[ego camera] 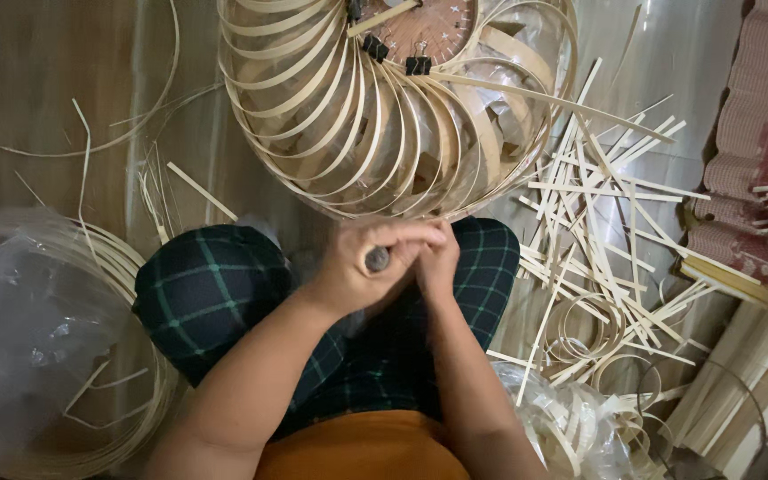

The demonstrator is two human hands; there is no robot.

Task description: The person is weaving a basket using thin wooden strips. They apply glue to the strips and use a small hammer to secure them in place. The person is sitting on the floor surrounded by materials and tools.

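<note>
you sit on a shiny pale floor (37,80), with a clear plastic bag of bamboo hoops (37,356) crowding your left knee and bare floor open only at upper left. your left hand (357,262) is curled tight round a dark-tipped tool handle (377,259), your right hand (437,258) pressed closed against it, both just below the ribbed bamboo frame (384,116). to the right, loose bamboo strips (606,213) litter the floor up to a red mat (757,133).

loose bamboo strips (597,213), clear plastic bag (20,329), red mat (762,133)
</note>
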